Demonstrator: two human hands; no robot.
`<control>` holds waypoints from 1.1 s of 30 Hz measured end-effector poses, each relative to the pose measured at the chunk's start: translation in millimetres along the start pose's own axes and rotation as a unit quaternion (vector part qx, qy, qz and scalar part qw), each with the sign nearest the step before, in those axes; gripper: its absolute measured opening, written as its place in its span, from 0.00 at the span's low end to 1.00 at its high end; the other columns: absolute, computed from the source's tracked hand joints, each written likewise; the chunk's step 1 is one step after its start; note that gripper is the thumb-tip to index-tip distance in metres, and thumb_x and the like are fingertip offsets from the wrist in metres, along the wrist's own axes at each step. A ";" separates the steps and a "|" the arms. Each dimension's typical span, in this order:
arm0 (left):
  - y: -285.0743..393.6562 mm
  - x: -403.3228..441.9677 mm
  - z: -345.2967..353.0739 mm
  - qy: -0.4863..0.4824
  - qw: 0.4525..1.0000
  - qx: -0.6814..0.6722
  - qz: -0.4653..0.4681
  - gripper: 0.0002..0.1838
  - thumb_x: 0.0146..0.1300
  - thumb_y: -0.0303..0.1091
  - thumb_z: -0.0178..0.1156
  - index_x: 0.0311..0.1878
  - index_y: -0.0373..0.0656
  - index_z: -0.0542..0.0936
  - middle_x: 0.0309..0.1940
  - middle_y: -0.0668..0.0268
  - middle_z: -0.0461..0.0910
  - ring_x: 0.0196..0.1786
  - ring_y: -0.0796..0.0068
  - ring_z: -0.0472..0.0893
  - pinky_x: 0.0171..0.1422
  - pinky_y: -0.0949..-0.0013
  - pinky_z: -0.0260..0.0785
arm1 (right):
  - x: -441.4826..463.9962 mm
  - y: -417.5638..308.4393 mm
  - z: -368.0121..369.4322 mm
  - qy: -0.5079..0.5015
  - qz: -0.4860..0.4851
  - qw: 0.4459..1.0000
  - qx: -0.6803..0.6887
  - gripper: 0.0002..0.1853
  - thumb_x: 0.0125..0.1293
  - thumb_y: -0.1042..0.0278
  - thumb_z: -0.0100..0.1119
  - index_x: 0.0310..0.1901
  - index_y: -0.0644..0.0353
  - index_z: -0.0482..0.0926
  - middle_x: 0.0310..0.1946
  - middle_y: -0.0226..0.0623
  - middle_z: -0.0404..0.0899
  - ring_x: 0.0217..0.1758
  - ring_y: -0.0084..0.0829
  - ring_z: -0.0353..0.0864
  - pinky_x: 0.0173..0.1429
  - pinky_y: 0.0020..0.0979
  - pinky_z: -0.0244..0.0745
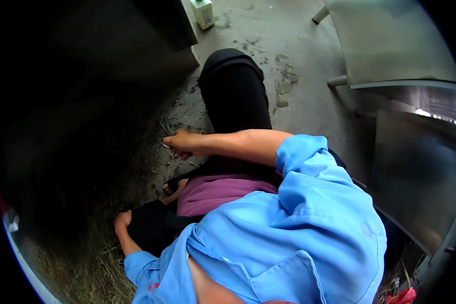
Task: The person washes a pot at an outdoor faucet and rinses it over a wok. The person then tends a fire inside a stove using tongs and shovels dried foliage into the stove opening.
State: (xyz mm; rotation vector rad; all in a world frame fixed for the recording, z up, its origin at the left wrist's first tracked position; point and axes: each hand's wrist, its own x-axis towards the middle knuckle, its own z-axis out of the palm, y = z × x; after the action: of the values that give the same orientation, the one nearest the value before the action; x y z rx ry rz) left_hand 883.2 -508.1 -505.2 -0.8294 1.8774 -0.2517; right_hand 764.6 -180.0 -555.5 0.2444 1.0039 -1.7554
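My right hand (pixel 185 143) reaches across my body, low over the floor, with its fingers closed round something thin and pale at its fingertips, too small to name. Thin stalks and scraps (pixel 167 121) lie on the floor just beyond it. At the lower left my left hand (pixel 122 221) rests against my bent knee in black trousers (pixel 152 225). The left fingers are mostly hidden, and no object shows there.
Dry straw (pixel 96 273) covers the floor at the lower left. A dark panel (pixel 157 30) stands at the upper left, near a white bottle (pixel 203 14). Metal chairs (pixel 395 40) stand on the right. Something red (pixel 405 295) lies at the bottom right.
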 end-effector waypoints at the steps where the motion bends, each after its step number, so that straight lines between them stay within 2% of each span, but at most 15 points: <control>1: 1.0 -1.7 -0.7 0.000 1.000 0.007 0.000 0.26 0.59 0.49 0.37 0.49 0.37 0.71 0.53 0.52 0.64 0.54 0.53 0.66 0.57 0.59 0.57 | -5.0 -4.1 3.9 0.015 0.002 1.000 -0.012 0.13 0.59 0.62 0.44 0.21 0.58 0.61 0.16 0.27 0.58 0.16 0.19 0.54 0.17 0.23 0.56; 5: 1.1 -2.7 -1.1 0.005 0.999 0.031 0.023 0.26 0.60 0.48 0.36 0.49 0.37 0.71 0.52 0.52 0.66 0.53 0.52 0.67 0.56 0.58 0.58 | -4.4 -5.4 6.1 0.033 0.001 0.999 -0.019 0.14 0.59 0.62 0.43 0.20 0.58 0.61 0.15 0.27 0.57 0.15 0.19 0.53 0.16 0.23 0.55; 8: 7.2 -12.9 -3.4 0.017 1.000 0.009 0.003 0.26 0.60 0.48 0.36 0.48 0.37 0.72 0.51 0.51 0.67 0.52 0.52 0.68 0.55 0.57 0.59 | 4.0 0.4 0.0 0.019 0.000 1.000 -0.009 0.14 0.59 0.62 0.44 0.20 0.59 0.62 0.15 0.28 0.57 0.15 0.20 0.54 0.16 0.23 0.55; 10: 7.8 -16.3 -3.4 0.022 1.000 -0.007 -0.012 0.26 0.60 0.48 0.35 0.47 0.36 0.73 0.50 0.51 0.68 0.50 0.52 0.69 0.54 0.57 0.60 | 3.8 1.9 0.3 0.004 -0.010 0.999 0.035 0.17 0.58 0.60 0.47 0.16 0.58 0.60 0.11 0.29 0.56 0.10 0.22 0.52 0.13 0.25 0.49; 11: 9.2 -18.8 -4.1 0.023 1.000 -0.006 -0.012 0.26 0.60 0.48 0.35 0.47 0.36 0.73 0.50 0.51 0.68 0.50 0.52 0.69 0.54 0.57 0.60 | 1.8 1.5 2.4 0.005 -0.012 0.999 0.036 0.17 0.58 0.60 0.47 0.16 0.58 0.60 0.11 0.29 0.56 0.10 0.22 0.52 0.13 0.25 0.49; 13: 12.3 -23.6 -5.5 0.014 1.000 0.013 -0.006 0.26 0.60 0.48 0.35 0.46 0.36 0.73 0.50 0.50 0.68 0.50 0.52 0.69 0.54 0.57 0.60 | -2.4 -1.3 7.9 0.062 -0.013 0.998 0.003 0.17 0.58 0.60 0.46 0.16 0.57 0.59 0.10 0.28 0.54 0.10 0.22 0.51 0.13 0.25 0.47; 23: -0.6 2.0 5.0 0.032 0.999 0.015 0.004 0.26 0.60 0.48 0.36 0.47 0.36 0.72 0.52 0.52 0.66 0.54 0.54 0.67 0.57 0.59 0.57 | -0.3 -1.6 4.9 0.047 -0.015 0.999 0.019 0.17 0.60 0.61 0.45 0.16 0.57 0.60 0.09 0.28 0.54 0.09 0.22 0.51 0.12 0.25 0.46; 25: 1.1 1.1 4.3 0.024 0.999 0.029 -0.006 0.26 0.60 0.48 0.36 0.48 0.37 0.71 0.53 0.53 0.65 0.55 0.55 0.66 0.58 0.60 0.56 | -2.8 -3.4 3.9 0.042 -0.012 0.999 -0.020 0.16 0.59 0.59 0.45 0.20 0.61 0.64 0.14 0.30 0.60 0.14 0.22 0.56 0.15 0.24 0.56; 33: -0.2 2.0 1.3 0.008 1.000 0.009 0.003 0.26 0.60 0.47 0.36 0.49 0.37 0.71 0.54 0.52 0.64 0.55 0.55 0.65 0.58 0.59 0.56 | -7.1 -6.0 5.3 0.042 -0.021 0.999 -0.005 0.17 0.59 0.59 0.46 0.19 0.61 0.63 0.13 0.29 0.59 0.13 0.22 0.56 0.15 0.24 0.56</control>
State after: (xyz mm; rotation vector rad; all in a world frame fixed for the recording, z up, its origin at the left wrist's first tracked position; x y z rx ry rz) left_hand 883.9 -509.3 -507.1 -0.8123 1.8900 -0.2732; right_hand 764.0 -178.4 -545.0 0.2953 1.0848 -1.7899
